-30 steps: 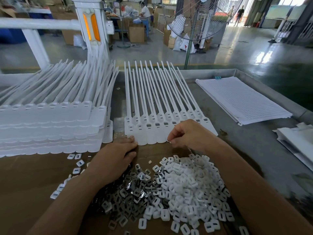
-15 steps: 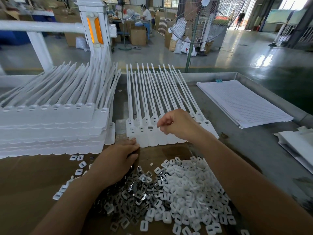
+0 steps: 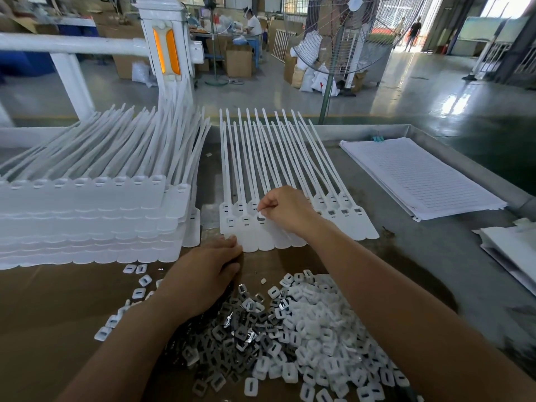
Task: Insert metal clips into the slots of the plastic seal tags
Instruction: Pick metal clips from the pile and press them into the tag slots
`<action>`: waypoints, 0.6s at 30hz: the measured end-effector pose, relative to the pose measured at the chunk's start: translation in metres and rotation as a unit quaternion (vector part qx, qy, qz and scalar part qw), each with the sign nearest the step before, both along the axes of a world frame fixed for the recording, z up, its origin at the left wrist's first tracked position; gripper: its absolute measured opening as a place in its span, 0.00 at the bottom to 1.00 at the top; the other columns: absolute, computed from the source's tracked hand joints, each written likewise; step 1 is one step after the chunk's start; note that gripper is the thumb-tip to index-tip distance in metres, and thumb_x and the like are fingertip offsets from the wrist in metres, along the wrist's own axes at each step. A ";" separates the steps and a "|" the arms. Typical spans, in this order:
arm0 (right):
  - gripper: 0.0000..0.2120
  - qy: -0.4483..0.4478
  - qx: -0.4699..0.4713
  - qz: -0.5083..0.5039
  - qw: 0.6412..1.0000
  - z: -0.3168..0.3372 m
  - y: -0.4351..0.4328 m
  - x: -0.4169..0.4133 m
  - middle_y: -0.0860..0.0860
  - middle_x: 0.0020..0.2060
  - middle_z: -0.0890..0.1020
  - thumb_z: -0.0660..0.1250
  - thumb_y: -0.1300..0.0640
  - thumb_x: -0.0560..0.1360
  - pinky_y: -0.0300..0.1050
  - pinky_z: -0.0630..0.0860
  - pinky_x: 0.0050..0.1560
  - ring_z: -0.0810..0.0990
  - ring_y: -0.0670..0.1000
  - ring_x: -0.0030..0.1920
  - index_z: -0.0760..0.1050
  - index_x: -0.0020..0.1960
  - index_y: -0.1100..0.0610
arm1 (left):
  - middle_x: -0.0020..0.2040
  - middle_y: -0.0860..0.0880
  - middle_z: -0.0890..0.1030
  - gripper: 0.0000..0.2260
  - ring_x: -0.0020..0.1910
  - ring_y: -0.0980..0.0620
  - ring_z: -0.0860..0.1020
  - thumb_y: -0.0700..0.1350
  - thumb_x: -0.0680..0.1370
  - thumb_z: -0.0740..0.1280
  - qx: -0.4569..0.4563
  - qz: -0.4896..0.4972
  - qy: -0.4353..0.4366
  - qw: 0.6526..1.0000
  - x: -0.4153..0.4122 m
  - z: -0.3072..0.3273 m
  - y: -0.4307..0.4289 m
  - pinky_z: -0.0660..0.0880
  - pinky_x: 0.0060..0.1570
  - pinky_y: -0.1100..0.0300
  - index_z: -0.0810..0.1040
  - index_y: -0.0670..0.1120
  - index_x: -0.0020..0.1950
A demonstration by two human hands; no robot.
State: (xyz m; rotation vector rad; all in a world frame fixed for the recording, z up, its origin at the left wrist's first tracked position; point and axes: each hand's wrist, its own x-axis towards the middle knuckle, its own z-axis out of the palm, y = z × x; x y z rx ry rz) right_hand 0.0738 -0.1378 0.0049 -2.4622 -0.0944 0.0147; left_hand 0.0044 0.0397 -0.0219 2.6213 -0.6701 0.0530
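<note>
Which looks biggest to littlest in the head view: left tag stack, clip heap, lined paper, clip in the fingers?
1. Left stack of white plastic seal tags and heap of small white and metal clips: look alike; heap nearer, so unsure.
2. White lined paper pad.
3. Tiny white clip pinched by the right hand.

Factory floor, polished concrete floor (image 3: 420, 91), stacked cardboard boxes (image 3: 238, 63), standing industrial fan (image 3: 338, 33)

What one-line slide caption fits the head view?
Right hand pinches a small piece over the row of seal tags; left hand rests on the clip pile.
</note>
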 end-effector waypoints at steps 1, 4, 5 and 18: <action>0.07 0.002 -0.001 0.004 1.000 -0.001 0.000 0.000 0.52 0.51 0.83 0.65 0.62 0.75 0.41 0.73 0.53 0.79 0.49 0.52 0.80 0.51 0.58 | 0.72 0.56 0.61 0.18 0.72 0.58 0.58 0.47 0.79 0.59 0.001 0.000 -0.001 1.000 0.000 0.000 0.000 0.54 0.69 0.63 0.67 0.52 0.69; 0.06 0.007 -0.022 0.019 1.000 -0.002 0.001 0.000 0.51 0.51 0.82 0.65 0.62 0.75 0.40 0.73 0.51 0.79 0.49 0.51 0.80 0.49 0.58 | 0.72 0.55 0.62 0.18 0.71 0.58 0.60 0.47 0.79 0.59 -0.001 -0.001 -0.004 1.000 0.000 0.000 -0.001 0.55 0.68 0.64 0.67 0.52 0.69; 0.06 0.006 -0.028 0.021 0.999 -0.003 0.001 0.000 0.51 0.51 0.82 0.65 0.62 0.76 0.41 0.73 0.51 0.79 0.49 0.51 0.80 0.49 0.58 | 0.72 0.55 0.62 0.18 0.71 0.58 0.60 0.47 0.79 0.59 -0.001 -0.001 -0.005 1.000 -0.001 0.000 -0.001 0.55 0.68 0.64 0.67 0.52 0.69; 0.09 -0.029 -0.017 -0.018 0.999 -0.009 0.002 0.004 0.49 0.51 0.80 0.70 0.61 0.72 0.45 0.73 0.52 0.77 0.49 0.52 0.77 0.51 0.54 | 0.72 0.56 0.61 0.18 0.72 0.59 0.57 0.47 0.79 0.59 0.002 -0.001 -0.004 1.000 0.000 0.000 -0.001 0.54 0.68 0.64 0.67 0.52 0.69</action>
